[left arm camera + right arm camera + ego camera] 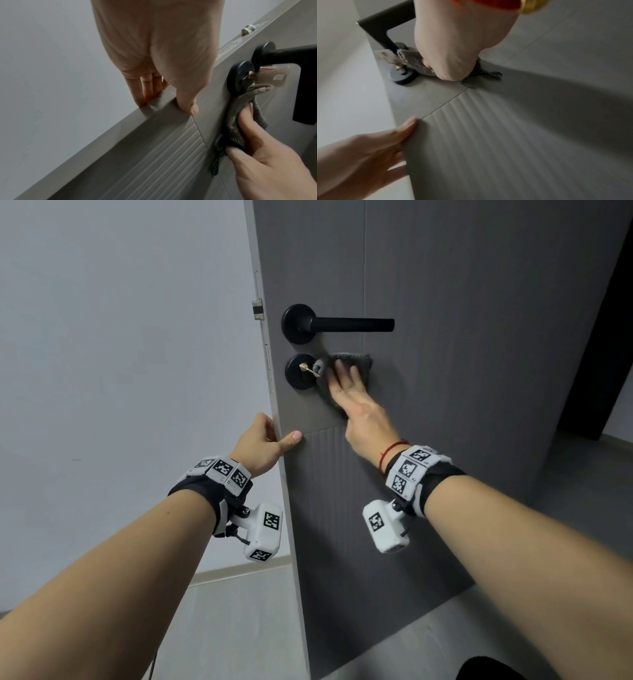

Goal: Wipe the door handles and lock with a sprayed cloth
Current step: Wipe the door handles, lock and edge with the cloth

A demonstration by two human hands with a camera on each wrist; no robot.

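Observation:
On the grey door a black lever handle sits above a round black lock with a key in it. My right hand holds a grey cloth against the door face just right of the lock; a cloth corner touches the key. In the left wrist view its thumb and fingers pinch the cloth below the key. My left hand grips the door's free edge below the lock, thumb on the front and fingers behind.
The latch plate sits in the door edge above the handle. A pale wall fills the left side, with a baseboard and grey floor below. A dark opening lies at the far right.

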